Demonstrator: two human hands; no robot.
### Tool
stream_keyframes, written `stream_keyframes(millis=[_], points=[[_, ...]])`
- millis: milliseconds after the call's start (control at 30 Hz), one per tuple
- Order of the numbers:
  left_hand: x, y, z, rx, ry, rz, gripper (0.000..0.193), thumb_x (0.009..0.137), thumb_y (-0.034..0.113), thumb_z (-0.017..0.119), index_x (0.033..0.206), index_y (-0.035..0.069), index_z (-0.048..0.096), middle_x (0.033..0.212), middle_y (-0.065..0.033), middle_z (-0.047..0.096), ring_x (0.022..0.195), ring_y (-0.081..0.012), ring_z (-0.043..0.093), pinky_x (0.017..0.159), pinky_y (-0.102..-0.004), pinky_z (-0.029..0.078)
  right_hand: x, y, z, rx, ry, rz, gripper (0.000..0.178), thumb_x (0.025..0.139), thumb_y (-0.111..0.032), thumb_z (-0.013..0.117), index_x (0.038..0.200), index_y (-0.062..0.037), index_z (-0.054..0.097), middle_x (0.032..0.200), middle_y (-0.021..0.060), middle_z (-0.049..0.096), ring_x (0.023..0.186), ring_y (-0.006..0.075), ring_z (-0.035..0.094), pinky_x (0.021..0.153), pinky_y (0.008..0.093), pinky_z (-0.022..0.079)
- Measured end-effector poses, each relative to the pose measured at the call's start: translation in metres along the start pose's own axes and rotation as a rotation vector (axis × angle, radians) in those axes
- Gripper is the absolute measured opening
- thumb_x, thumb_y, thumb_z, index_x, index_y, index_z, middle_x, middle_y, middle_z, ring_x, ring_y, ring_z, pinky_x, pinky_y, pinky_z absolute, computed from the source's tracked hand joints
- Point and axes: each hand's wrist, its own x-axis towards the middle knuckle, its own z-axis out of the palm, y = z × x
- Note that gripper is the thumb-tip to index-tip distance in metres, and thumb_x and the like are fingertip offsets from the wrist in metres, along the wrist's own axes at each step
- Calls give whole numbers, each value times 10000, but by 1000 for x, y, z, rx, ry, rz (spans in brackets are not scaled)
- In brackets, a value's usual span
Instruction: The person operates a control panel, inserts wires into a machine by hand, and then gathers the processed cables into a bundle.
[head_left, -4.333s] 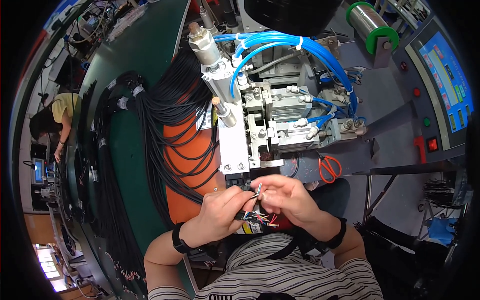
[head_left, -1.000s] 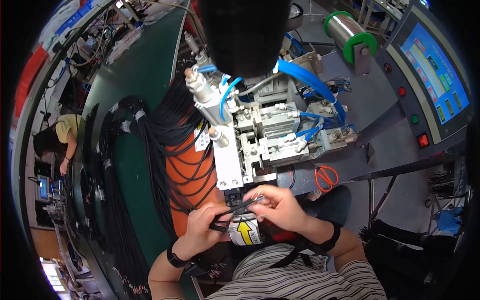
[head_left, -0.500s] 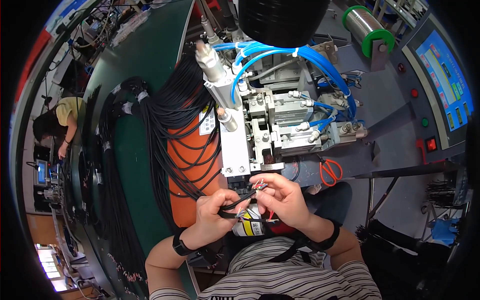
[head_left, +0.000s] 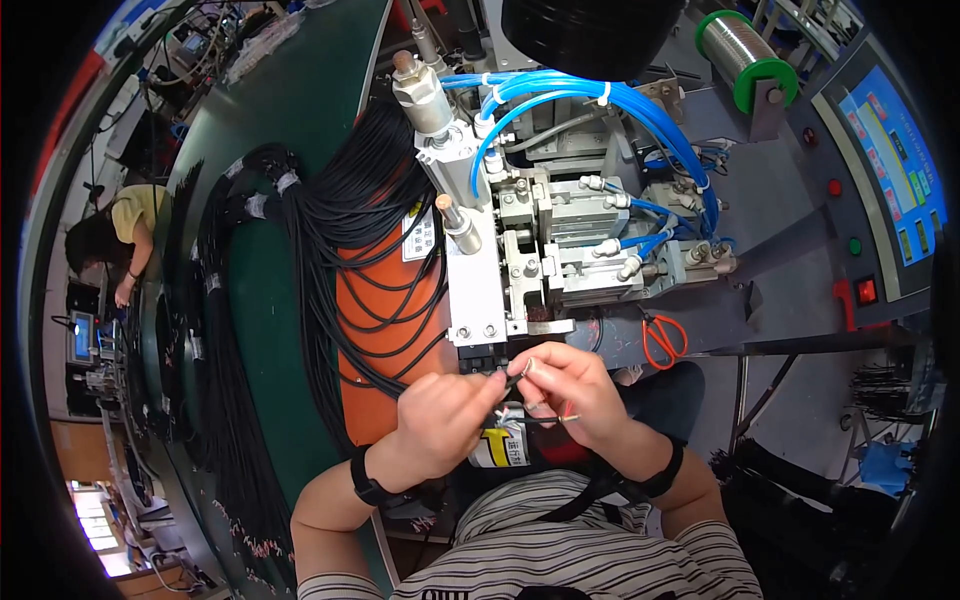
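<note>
My left hand (head_left: 440, 418) is closed around a black cable (head_left: 516, 381), its fist almost touching my right fingertips. Between thumb and fingers, my right hand (head_left: 582, 396) pinches the end of that cable; the wire ends are mostly hidden in the grip. Below the fingers, another thin black cable end (head_left: 540, 420) sticks out toward the right palm, with a bare-looking tip. Both hands are just in front of a metal machine (head_left: 478, 290) with pneumatic cylinders. A large bundle of black cables (head_left: 335, 225) runs from the left toward my left hand, over an orange surface (head_left: 372, 412).
Blue air hoses (head_left: 640, 108) arch over the machine. Red-handled scissors (head_left: 663, 342) lie right of it. Farther right are a wire spool (head_left: 738, 50) with green flanges and a touchscreen panel (head_left: 890, 165). Left, a green table (head_left: 262, 350) carries cable bundles; another person (head_left: 135, 225) works beyond.
My left hand has turned and closed in toward my right fingers. The coloured wire ends seen before are now mostly covered. The tall cylinder, blurred before, now looks sharp and sits higher in view.
</note>
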Motion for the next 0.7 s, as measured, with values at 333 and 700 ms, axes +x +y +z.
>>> stream_keyframes(millis=[333, 700], points=[[9, 7, 2, -214, -119, -162, 347, 655, -25, 691, 996, 10, 635, 766, -91, 612, 583, -242, 579, 503, -347, 418, -10, 3, 26, -315, 110, -123, 222, 919, 0, 623, 1139, -1, 597, 843, 27, 563, 728, 70, 554, 638, 188, 437], [6, 5, 6, -227, 5, -164, 153, 824, 38, 712, 930, 17, 603, 652, -84, 575, 510, -236, 577, 470, -330, 437, -13, 11, 19, -667, 146, -433, 283, 927, 43, 594, 1209, 32, 612, 1109, 118, 607, 964, 165, 622, 768, 262, 510]])
